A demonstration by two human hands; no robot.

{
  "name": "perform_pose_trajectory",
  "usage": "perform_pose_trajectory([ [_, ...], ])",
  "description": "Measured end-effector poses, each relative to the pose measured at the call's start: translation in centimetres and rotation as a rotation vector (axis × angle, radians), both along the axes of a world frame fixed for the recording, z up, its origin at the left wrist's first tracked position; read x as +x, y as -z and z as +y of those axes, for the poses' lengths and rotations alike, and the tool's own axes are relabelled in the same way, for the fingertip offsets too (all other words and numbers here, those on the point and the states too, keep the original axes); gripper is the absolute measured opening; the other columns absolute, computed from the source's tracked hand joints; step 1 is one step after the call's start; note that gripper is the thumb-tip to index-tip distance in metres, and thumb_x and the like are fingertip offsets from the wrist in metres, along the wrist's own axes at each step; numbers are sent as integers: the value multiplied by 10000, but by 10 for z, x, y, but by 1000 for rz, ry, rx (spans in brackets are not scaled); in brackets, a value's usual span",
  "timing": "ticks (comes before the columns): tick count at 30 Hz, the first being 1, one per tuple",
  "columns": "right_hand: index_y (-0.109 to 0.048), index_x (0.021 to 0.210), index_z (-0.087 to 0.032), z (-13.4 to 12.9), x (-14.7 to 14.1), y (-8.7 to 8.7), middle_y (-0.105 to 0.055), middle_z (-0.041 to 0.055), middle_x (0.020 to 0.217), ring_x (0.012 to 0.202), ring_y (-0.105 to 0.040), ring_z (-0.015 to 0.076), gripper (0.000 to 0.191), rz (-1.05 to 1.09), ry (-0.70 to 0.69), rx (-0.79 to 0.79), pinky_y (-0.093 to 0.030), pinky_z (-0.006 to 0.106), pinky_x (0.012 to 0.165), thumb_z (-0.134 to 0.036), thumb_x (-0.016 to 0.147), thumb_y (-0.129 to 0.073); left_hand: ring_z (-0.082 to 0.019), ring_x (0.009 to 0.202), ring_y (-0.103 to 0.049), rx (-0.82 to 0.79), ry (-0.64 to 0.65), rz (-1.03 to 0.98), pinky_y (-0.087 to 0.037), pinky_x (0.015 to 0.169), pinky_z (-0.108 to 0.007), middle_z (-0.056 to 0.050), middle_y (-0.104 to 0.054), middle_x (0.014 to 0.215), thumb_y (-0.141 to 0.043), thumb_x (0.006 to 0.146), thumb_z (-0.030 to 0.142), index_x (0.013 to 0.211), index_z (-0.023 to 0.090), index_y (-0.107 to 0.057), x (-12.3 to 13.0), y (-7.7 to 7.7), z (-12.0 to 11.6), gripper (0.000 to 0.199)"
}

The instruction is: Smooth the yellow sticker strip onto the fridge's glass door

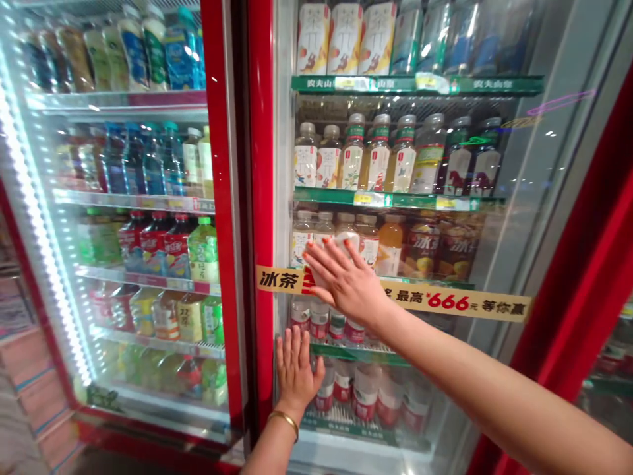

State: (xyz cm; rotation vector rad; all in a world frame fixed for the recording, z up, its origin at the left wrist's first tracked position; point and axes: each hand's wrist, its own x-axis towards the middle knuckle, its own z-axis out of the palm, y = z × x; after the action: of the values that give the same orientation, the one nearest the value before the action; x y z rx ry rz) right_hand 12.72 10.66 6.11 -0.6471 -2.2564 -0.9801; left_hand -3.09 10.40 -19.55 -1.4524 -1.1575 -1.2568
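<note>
Drinks cooler, glass door [519, 251] directly in front of me. Both my palms face the glass. Right hand [349, 280]: flat, fingers extended and slightly parted, lying across the gold banner strip [455, 303] marked "666" and covering part of its lettering. A whitish patch shows behind my right fingertips; cannot tell what it is. Left hand [297, 363]: lower, near the red door frame [264, 198], fingers up, thumb spread toward the right; nothing seen in its grasp. Gold bangle [285, 419] on left wrist.

Behind the glass: drink cartons [314, 39] on the top shelf, white-labelled bottles [380, 155] below, an orange drink bottle [390, 244] right of my right hand, red-labelled bottles [364, 392] on the lowest shelf. To the left, a second cooler [217, 198], with a bright light strip [37, 198] along its left side.
</note>
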Motion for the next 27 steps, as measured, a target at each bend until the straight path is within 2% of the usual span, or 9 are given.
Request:
perform_pose_trajectory([
  [3, -181, 1770, -260, -6, -29, -2, -255, 8, 1837, 1729, -157, 302, 807, 78, 25, 10, -219, 600, 1400, -576, 1096, -495, -317, 1723, -171, 19, 21, 20, -185, 1417, -557, -207, -254, 1812, -600, 1002, 310, 1741, 114, -223, -4, -3, -1, 853],
  [6, -264, 1753, -275, -7, -26, 32, -300, -46, 1822, 1719, -197, 222, 764, -94, -62, 24, -274, 473, 1396, -607, 1098, -472, -319, 1729, -139, 24, 49, 30, -165, 1419, -569, -223, -218, 1818, -648, 979, 259, 1749, 111, -175, -6, -5, -3, 916],
  [10, -185, 1772, -347, 2, 77, 68, -222, -20, 1851, 1730, -152, 311, 766, 94, 147, -6, -239, 613, 1384, -594, 1100, -457, -315, 1728, -152, -2, 51, 18, -149, 1422, -565, -203, -226, 1819, -636, 990, 276, 1746, 121, -214, -2, -8, -5, 879],
  [12, -69, 1789, -253, 8, 134, 68, -67, 92, 1875, 1730, -50, 414, 837, 415, 360, 24, -203, 754, 1340, -573, 1103, -429, -315, 1729, -146, -6, 33, 14, -144, 1424, -556, -202, -216, 1821, -641, 986, 286, 1743, 107, -218, 0, -10, -6, 885],
  [14, 53, 1775, -144, 11, 159, 71, 69, 193, 1858, 1717, 36, 476, 878, 728, 497, 62, -183, 854, 1282, -547, 1114, -361, -314, 1729, -147, 5, 27, 15, -143, 1424, -553, -200, -206, 1824, -630, 988, 283, 1743, 99, -210, 1, -12, -7, 884],
  [17, 107, 1763, -127, 1, 129, 102, 81, 197, 1850, 1715, 93, 462, 908, 819, 495, 122, -183, 862, 1280, -548, 1104, -353, -307, 1728, -156, 17, 30, 20, -148, 1424, -542, -193, -209, 1825, -624, 992, 277, 1744, 106, -215, -1, -13, -8, 873],
  [20, -140, 1789, -310, -13, 91, 149, -161, -36, 1855, 1740, 49, 300, 856, 373, 310, 168, -212, 593, 1407, -629, 1055, -445, -306, 1727, -161, 9, 35, 34, -156, 1423, -551, -189, -213, 1824, -643, 985, 271, 1747, 126, -215, -5, -12, -7, 886],
  [22, -214, 1776, -351, -16, 101, 165, -235, -77, 1834, 1740, 42, 263, 823, 276, 278, 199, -209, 543, 1418, -597, 1043, -495, -313, 1727, -158, -1, 39, 37, -156, 1420, -570, -187, -208, 1826, -653, 980, 274, 1751, 140, -209, -7, -9, -5, 899],
  [27, 109, 1760, -118, 2, 161, 144, 115, 224, 1830, 1709, 120, 449, 885, 831, 515, 130, -186, 905, 1239, -417, 1098, -397, -341, 1727, -154, -7, 45, 21, -166, 1405, -630, -205, -203, 1825, -646, 972, 287, 1755, 153, -196, -6, -3, -2, 914],
])
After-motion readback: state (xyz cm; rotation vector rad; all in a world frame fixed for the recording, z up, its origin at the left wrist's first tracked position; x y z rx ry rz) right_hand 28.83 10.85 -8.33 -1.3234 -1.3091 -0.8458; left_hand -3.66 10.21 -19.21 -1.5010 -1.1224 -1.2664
